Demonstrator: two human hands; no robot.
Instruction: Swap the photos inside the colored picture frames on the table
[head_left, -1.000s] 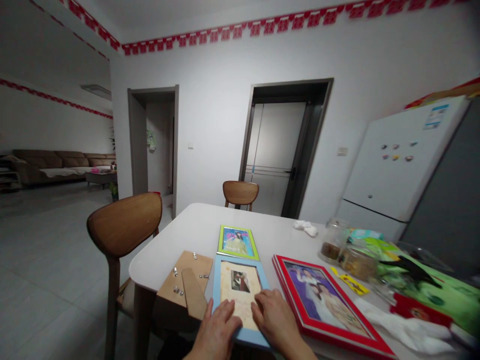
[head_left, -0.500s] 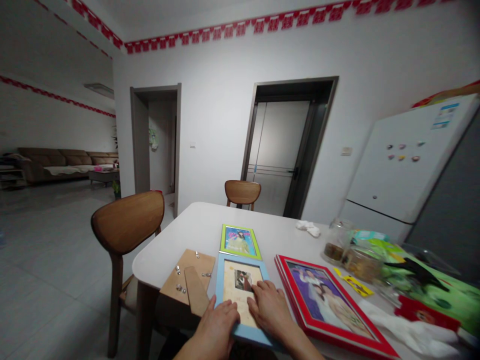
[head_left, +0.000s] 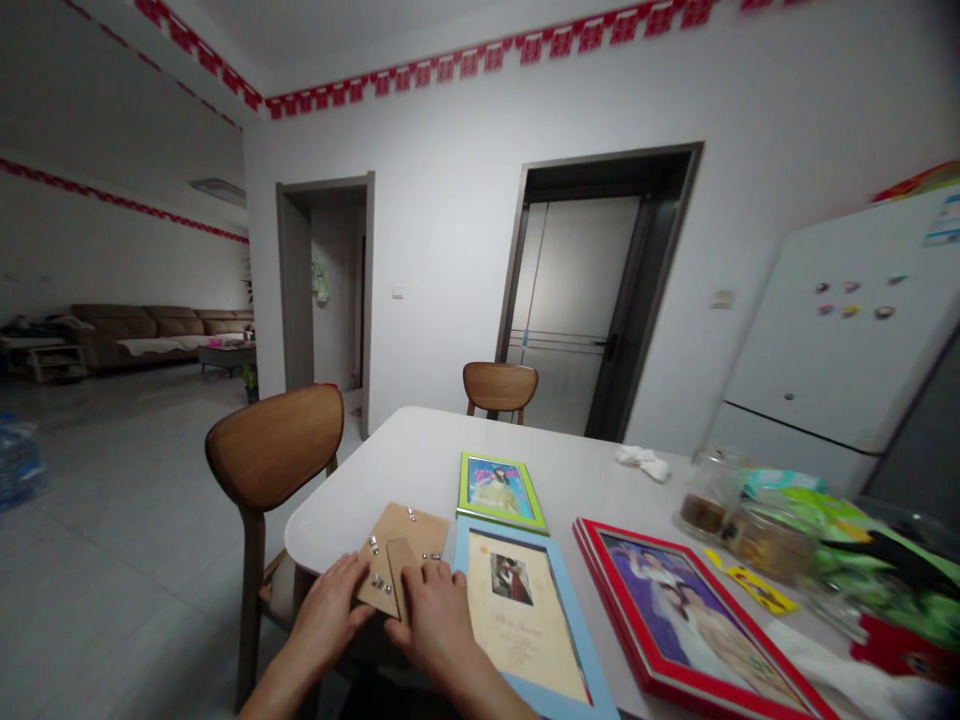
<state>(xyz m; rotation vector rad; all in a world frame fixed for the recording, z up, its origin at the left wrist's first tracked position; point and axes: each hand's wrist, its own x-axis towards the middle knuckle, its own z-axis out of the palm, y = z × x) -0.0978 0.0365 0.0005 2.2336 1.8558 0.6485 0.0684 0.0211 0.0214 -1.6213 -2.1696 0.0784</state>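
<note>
A brown picture frame backing board [head_left: 394, 525] with several metal clips and a fold-out stand leg lies at the table's left front. My left hand [head_left: 330, 605] is at its left near edge, fingers bent around the rim. My right hand [head_left: 435, 615] grips its right near side by the stand leg, partly covering it. Just right of my right hand lies a light blue picture frame [head_left: 574, 590], holding a cream sheet with a small photo. Beyond that is a green picture frame [head_left: 536, 500] with a photo of a person in a pale dress.
Red picture frames [head_left: 634, 610] are stacked at the right. Glass jars [head_left: 705, 495], a yellow packet [head_left: 761, 590] and green bags [head_left: 870, 560] crowd the table's right side. Wooden chairs stand at the left [head_left: 281, 445] and far side [head_left: 500, 387]. White tissue [head_left: 643, 462] lies farther back.
Both hands have left the light blue frame and moved left to the backing board. The sheet inside the frame is now uncovered. The view has shifted slightly left.
</note>
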